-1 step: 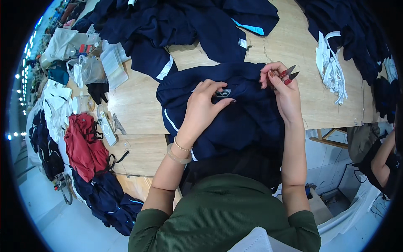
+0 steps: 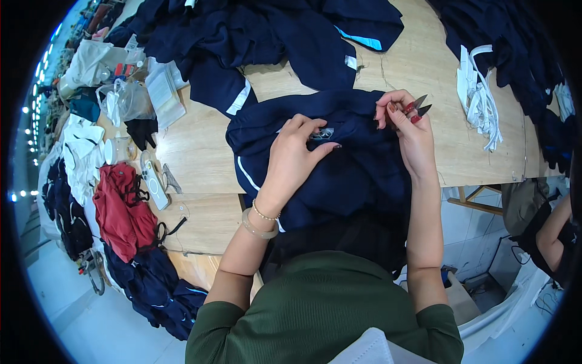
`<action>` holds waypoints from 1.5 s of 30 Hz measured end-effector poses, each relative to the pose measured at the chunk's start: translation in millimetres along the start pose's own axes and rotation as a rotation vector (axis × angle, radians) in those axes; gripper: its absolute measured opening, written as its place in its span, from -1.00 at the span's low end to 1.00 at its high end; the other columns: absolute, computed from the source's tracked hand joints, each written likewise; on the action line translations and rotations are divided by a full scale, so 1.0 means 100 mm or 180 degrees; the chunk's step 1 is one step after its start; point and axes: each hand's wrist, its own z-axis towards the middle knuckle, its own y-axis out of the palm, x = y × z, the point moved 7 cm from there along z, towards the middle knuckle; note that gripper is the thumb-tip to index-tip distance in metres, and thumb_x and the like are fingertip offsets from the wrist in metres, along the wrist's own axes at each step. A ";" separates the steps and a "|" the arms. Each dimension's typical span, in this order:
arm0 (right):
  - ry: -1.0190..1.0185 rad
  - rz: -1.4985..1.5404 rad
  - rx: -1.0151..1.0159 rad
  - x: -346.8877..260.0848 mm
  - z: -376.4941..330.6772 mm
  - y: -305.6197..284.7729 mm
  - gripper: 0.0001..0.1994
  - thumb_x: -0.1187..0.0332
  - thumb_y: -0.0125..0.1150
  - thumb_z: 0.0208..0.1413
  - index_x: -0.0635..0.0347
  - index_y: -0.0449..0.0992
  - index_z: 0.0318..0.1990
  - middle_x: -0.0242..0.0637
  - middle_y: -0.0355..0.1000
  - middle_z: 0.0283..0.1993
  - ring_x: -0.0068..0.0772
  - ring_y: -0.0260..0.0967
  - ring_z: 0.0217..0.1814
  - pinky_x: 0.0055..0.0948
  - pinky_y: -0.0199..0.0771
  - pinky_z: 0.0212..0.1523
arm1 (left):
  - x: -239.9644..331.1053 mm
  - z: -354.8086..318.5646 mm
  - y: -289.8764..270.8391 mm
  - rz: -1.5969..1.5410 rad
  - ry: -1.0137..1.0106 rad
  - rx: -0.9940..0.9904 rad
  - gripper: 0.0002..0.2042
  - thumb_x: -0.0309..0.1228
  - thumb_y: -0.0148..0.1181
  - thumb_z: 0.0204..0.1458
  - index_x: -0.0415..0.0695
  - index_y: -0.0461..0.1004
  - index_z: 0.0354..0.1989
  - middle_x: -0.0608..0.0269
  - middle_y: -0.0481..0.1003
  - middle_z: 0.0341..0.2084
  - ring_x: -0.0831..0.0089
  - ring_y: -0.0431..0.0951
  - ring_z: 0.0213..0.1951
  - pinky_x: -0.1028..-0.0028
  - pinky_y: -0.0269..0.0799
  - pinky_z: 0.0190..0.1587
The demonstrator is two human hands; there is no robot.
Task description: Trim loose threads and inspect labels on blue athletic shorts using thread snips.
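Nothing has been moved since the earlier frame. A small label [image 2: 322,133] on the navy garment [image 2: 339,176] is pinched by the left hand [image 2: 297,151]. Red-handled snips [image 2: 417,109] are gripped in the right hand [image 2: 406,130], just right of it, blades pointing far-right.

Both forearms come up from the lower edge, bare below pushed-up green sleeves, and the left wrist carries two bracelets. The left hand [image 2: 297,155] lies palm down with the fingers bent, the thumb and forefinger pinched together at the tips. The right hand [image 2: 407,124] is raised a little higher and further out, its fingers curled closed around a small tool, with the wrist nearly straight above the forearm.
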 end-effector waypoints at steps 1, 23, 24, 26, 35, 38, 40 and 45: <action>-0.0036 -0.0057 -0.0028 -0.02 -0.01 0.02 -0.86 0.43 0.00 0.30 0.30 0.47 -0.18 -0.33 0.42 -0.34 -0.58 0.32 -0.33 -0.61 0.33 -0.24 | 0.05 -0.03 0.00 0.0009 0.0002 0.0007 -0.66 -0.43 0.43 -0.09 -0.21 0.57 -0.10 0.26 0.49 -0.34 0.45 0.47 -0.42 0.48 0.41 -0.31; -0.0783 -0.3381 -0.0259 -0.29 -0.10 0.30 -0.80 0.44 0.36 -0.04 0.26 0.45 -0.32 -0.30 0.40 -0.35 -0.34 0.31 -0.26 -0.41 0.31 -0.20 | 0.01 0.01 0.04 -0.1050 -0.0258 0.0553 -0.94 -0.66 0.03 0.20 -0.39 0.43 -0.31 0.20 0.45 -0.39 0.51 0.59 -0.36 0.56 0.62 -0.30; -0.1109 -0.3707 -0.0224 -0.33 -0.10 0.33 -0.83 0.47 0.38 -0.10 0.26 0.48 -0.37 -0.30 0.42 -0.36 -0.29 0.30 -0.27 -0.39 0.32 -0.21 | 0.01 0.01 0.04 -0.1051 -0.0258 0.0551 -0.94 -0.66 0.03 0.20 -0.39 0.43 -0.31 0.20 0.45 -0.39 0.51 0.59 -0.36 0.56 0.62 -0.30; -0.1219 -0.3764 -0.0262 -0.31 -0.09 0.37 -0.83 0.45 0.37 -0.09 0.22 0.47 -0.39 -0.34 0.39 -0.38 -0.29 0.28 -0.28 -0.38 0.28 -0.23 | 0.03 0.02 0.03 -0.1036 -0.0289 0.0533 -0.93 -0.65 0.03 0.20 -0.38 0.43 -0.31 0.20 0.46 -0.40 0.52 0.59 -0.36 0.56 0.62 -0.30; -0.1363 -0.3889 -0.0558 -0.20 -0.09 0.54 -0.83 0.49 0.38 -0.13 0.18 0.46 -0.41 -0.36 0.37 -0.41 -0.29 0.26 -0.30 -0.35 0.23 -0.29 | 0.02 0.03 0.03 -0.1088 -0.0369 0.0571 -0.92 -0.62 0.04 0.21 -0.37 0.45 -0.30 0.19 0.49 -0.41 0.53 0.57 -0.38 0.56 0.61 -0.31; -0.1348 -0.3893 -0.0575 -0.19 -0.08 0.54 -0.82 0.50 0.39 -0.14 0.19 0.46 -0.40 -0.35 0.36 -0.41 -0.29 0.26 -0.30 -0.36 0.23 -0.29 | 0.01 0.04 0.04 -0.1125 -0.0364 0.0561 -0.92 -0.62 0.04 0.21 -0.37 0.45 -0.30 0.20 0.49 -0.41 0.54 0.57 -0.38 0.56 0.61 -0.31; -0.1339 -0.3884 -0.0579 -0.20 -0.08 0.55 -0.82 0.50 0.39 -0.14 0.19 0.47 -0.40 -0.35 0.36 -0.41 -0.28 0.26 -0.30 -0.36 0.23 -0.29 | 0.01 0.04 0.04 -0.1125 -0.0364 0.0559 -0.92 -0.62 0.04 0.21 -0.37 0.45 -0.30 0.20 0.49 -0.41 0.54 0.57 -0.38 0.56 0.61 -0.31; -0.1439 -0.3869 -0.0618 -0.20 -0.07 0.61 -0.83 0.50 0.38 -0.13 0.18 0.47 -0.40 -0.34 0.37 -0.41 -0.28 0.28 -0.29 -0.35 0.25 -0.28 | 0.00 0.03 0.03 -0.1070 -0.0368 0.0545 -0.93 -0.62 0.05 0.21 -0.37 0.45 -0.30 0.20 0.49 -0.42 0.55 0.57 -0.38 0.57 0.60 -0.31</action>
